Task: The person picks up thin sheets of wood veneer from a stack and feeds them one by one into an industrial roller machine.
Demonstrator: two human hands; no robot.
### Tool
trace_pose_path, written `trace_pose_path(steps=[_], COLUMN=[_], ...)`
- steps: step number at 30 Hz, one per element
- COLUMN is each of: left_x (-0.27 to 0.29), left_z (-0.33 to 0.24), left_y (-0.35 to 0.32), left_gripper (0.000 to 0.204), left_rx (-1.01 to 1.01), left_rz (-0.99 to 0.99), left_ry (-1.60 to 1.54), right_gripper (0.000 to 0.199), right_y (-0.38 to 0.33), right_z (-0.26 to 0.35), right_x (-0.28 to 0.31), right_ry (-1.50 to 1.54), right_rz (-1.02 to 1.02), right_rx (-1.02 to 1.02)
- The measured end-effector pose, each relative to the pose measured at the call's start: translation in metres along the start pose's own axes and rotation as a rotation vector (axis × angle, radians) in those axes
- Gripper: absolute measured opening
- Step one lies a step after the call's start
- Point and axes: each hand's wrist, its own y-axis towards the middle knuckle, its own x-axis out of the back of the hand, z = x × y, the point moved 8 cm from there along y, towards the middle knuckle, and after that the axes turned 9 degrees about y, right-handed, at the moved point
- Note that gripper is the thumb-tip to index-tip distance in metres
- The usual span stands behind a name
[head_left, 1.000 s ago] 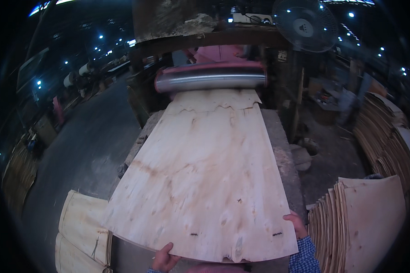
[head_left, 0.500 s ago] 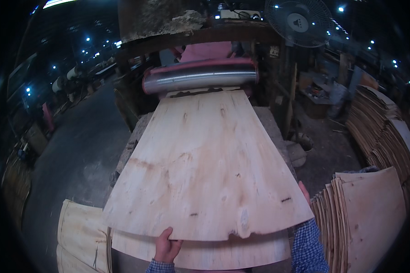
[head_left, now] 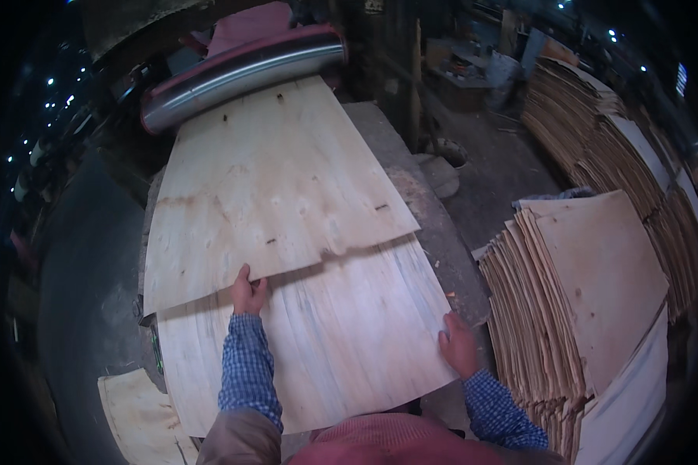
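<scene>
A pale wood veneer sheet (head_left: 271,186) with brown knots lies lengthwise ahead of me, its far end at a shiny metal roller (head_left: 244,77). My left hand (head_left: 248,294) is closed on its near edge, thumb on top and fingers underneath. Beneath it, a second veneer sheet (head_left: 349,333) with greyish streaks reaches back toward my body. At that lower sheet's right edge, my right hand (head_left: 459,345) is closed, thumb over the margin; its other fingers are partly hidden.
A worn machine bed (head_left: 434,232) supports the sheets. To the right stands a thick stack of veneer (head_left: 531,310), with a taller curved stack (head_left: 589,124) behind it. More veneer (head_left: 143,415) lies low at the left. Pink material (head_left: 248,27) shows beyond the roller.
The upper sheet has moved forward toward the roller, exposing more of the lower sheet. My right hand has moved from the upper sheet's right edge to the lower sheet's. The view has turned rightward and down.
</scene>
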Motion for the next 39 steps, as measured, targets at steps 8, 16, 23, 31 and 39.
trace_pose_path(steps=[8, 16, 23, 31, 39], left_x=[0.023, 0.151, 0.198, 0.132, 0.164], left_z=[0.04, 0.098, 0.15, 0.126, 0.101], left_y=[-0.088, -0.323, -0.349, -0.383, -0.377], left_gripper=[0.042, 0.04, 0.029, 0.037, 0.043], left_rx=[0.249, 0.329, 0.208, 0.356, -0.015], left_rz=[0.144, -0.079, -0.042, 0.393, -0.123], left_ry=[0.315, 0.168, -0.12, -0.364, -0.029], right_gripper=[0.039, 0.024, 0.021, 0.033, 0.04], right_y=[0.025, 0.051, 0.074, 0.096, 0.074], right_z=[-0.029, -0.03, -0.041, 0.095, 0.045], right_x=[0.013, 0.003, 0.006, 0.057, 0.059], right_ry=[0.04, 0.034, 0.423, 1.298, 1.366], right_rz=[0.088, 0.155, 0.208, 0.551, 0.475], right_rx=[-0.228, -0.042, -0.173, -0.367, -0.44])
